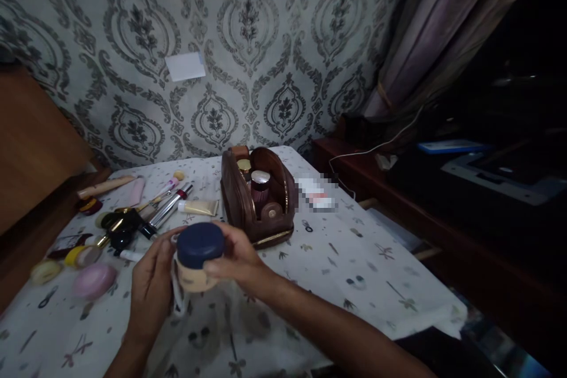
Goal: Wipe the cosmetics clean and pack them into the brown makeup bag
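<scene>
A round jar (197,277) with a dark blue lid is held upright between my two hands. My right hand (237,257) wraps round its right side, the thumb on its front. My left hand (153,280) is at the jar's left side, fingers curled round a white cloth or wipe (177,292), partly hidden. Just behind the hands stands an open brown leather bag (259,212); a bottle with a silver cap (260,186) and a gold-capped one (243,166) are inside it. A cream tube (199,207) lies left of the bag.
Several cosmetics, brushes and a pink round case (94,281) are spread over the left of the patterned cloth (336,277). A blurred white item (316,194) lies right of the bag. A dark red wooden desk (425,218) with a cable is at right.
</scene>
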A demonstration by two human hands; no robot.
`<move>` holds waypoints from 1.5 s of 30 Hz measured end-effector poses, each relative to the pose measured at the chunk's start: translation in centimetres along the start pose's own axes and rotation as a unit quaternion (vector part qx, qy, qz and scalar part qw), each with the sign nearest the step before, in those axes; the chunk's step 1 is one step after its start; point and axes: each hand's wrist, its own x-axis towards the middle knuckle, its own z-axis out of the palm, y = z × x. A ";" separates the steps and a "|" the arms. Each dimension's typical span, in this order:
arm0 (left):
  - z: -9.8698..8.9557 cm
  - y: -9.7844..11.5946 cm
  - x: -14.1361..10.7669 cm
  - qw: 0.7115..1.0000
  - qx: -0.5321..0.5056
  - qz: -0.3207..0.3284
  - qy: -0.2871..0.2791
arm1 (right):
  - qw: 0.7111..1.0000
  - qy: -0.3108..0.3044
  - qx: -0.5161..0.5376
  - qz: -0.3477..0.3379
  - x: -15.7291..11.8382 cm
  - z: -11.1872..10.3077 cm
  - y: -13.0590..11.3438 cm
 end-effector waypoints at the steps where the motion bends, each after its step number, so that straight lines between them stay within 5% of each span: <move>1: 0.3 0.5 0.5 1.000 0.016 0.021 -0.005 | 1.000 0.014 0.012 -0.023 0.0 -0.4 -1.0; 5: 2.2 2.9 3.0 0.980 0.092 0.170 -0.050 | 0.990 0.082 -0.016 -0.112 0.1 -2.7 -6.2; 10: 6.3 5.7 6.7 0.881 0.224 0.397 -0.123 | 0.958 0.197 -0.087 -0.188 1.4 -6.7 -11.9; 14: 9.3 6.8 8.5 0.813 0.317 0.461 -0.162 | 0.946 0.227 -0.132 -0.190 2.9 -9.7 -14.2; 18: 10.9 6.6 9.0 0.775 0.370 0.481 -0.175 | 0.938 0.235 -0.173 -0.186 4.6 -12.1 -15.0; 25: 11.6 5.7 9.2 0.757 0.364 0.518 -0.162 | 0.908 0.184 -0.343 -0.156 7.6 -14.6 -15.2; 35: 11.3 4.7 9.7 0.741 0.336 0.562 -0.152 | 0.748 0.079 -0.652 -0.093 10.8 -16.8 -14.8; 45: 11.6 3.7 10.4 0.724 0.338 0.583 -0.148 | 0.633 -0.105 -0.766 0.044 13.3 -15.8 -14.9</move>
